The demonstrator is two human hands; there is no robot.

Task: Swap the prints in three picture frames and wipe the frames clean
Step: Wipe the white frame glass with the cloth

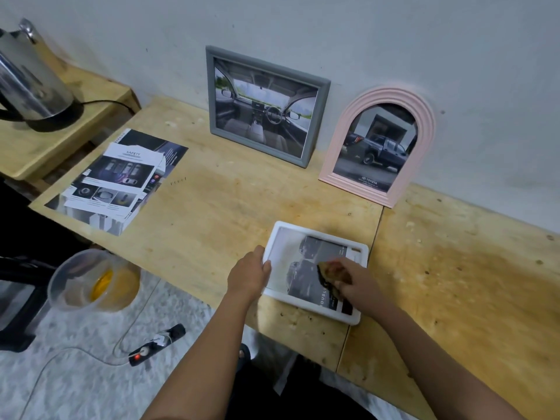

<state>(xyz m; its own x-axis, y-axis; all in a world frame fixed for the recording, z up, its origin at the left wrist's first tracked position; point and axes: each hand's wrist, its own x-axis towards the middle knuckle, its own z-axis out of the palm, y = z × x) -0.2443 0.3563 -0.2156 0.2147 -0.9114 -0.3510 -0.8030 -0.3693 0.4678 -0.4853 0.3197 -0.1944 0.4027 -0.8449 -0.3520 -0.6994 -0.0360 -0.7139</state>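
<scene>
A white picture frame (281, 237) lies flat near the front edge of the wooden table (230, 207), holding a dark car print. My left hand (249, 275) grips the frame's left edge. My right hand (353, 281) presses a brownish cloth (333, 272) onto the glass over the print. A grey frame (212, 95) with a car-interior print leans against the wall at the back. To its right stands a pink arched frame (339, 147) with a pickup-truck print. A stack of loose prints (121, 183) lies at the table's left end.
A steel kettle (27, 77) stands on a lower wooden stand (100, 89) at the far left. On the floor sit a clear plastic jug (78, 283) with yellowish liquid and a power strip (156, 344) with cables. The wall rises right behind the table.
</scene>
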